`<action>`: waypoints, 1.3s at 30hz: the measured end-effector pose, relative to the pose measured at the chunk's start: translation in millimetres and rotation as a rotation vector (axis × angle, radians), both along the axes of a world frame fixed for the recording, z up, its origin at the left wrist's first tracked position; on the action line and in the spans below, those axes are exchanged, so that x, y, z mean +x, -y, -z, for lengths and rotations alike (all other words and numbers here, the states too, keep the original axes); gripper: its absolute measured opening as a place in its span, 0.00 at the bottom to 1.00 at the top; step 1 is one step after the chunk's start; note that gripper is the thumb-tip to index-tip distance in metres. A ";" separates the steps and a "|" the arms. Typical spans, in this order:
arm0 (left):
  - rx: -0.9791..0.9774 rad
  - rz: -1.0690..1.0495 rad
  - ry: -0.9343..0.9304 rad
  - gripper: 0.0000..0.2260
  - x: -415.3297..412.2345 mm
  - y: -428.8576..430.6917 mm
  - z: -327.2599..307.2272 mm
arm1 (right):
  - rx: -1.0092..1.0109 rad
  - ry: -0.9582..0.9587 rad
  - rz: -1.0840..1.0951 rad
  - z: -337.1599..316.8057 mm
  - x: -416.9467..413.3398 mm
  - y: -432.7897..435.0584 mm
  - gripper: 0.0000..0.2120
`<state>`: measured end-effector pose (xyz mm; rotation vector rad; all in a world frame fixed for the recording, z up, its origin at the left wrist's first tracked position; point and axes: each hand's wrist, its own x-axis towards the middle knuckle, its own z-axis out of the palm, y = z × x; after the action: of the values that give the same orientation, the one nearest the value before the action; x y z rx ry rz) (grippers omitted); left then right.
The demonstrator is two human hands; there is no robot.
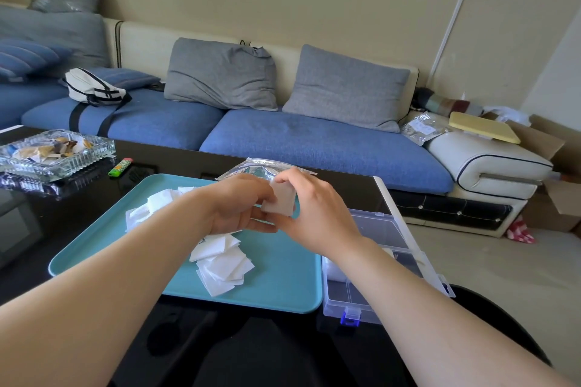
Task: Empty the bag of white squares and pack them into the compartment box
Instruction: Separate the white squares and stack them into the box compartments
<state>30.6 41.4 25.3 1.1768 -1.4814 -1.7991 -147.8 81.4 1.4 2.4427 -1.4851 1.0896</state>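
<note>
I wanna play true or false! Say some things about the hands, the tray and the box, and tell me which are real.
1. The left hand and right hand together hold a stack of white squares. True.
2. The tray is red. False: it is teal.
3. Loose white squares lie on the tray. True.
4. The compartment box sits left of the tray. False: it sits to the right of the tray.
</note>
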 end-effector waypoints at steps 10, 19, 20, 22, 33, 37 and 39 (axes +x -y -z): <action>-0.091 -0.179 0.137 0.16 -2.4 3.5 2.5 | 0.339 -0.042 0.243 -0.5 22.7 -5.9 0.34; -0.176 -0.378 0.251 0.14 14.6 11.5 3.2 | 0.675 0.044 0.201 20.5 65.0 -3.4 0.10; -0.184 -0.382 0.248 0.14 15.9 11.5 3.0 | 0.664 0.067 0.172 21.9 71.9 -3.6 0.10; -0.196 -0.379 0.253 0.15 19.3 11.7 3.7 | 0.653 0.064 0.123 26.5 84.9 -2.8 0.14; -0.240 -0.368 0.266 0.16 23.5 11.8 4.9 | 0.606 0.101 0.077 39.1 92.0 6.4 0.05; -0.256 -0.368 0.289 0.16 27.7 17.4 8.4 | 0.729 0.292 0.098 16.7 79.7 0.9 0.03; -0.265 -0.361 0.293 0.15 29.4 19.0 10.3 | 0.793 0.394 0.089 6.6 69.9 -0.3 0.02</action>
<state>60.0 22.3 15.0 1.5011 -1.4910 -1.1912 -77.9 81.6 -5.2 2.6549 -2.5283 1.1698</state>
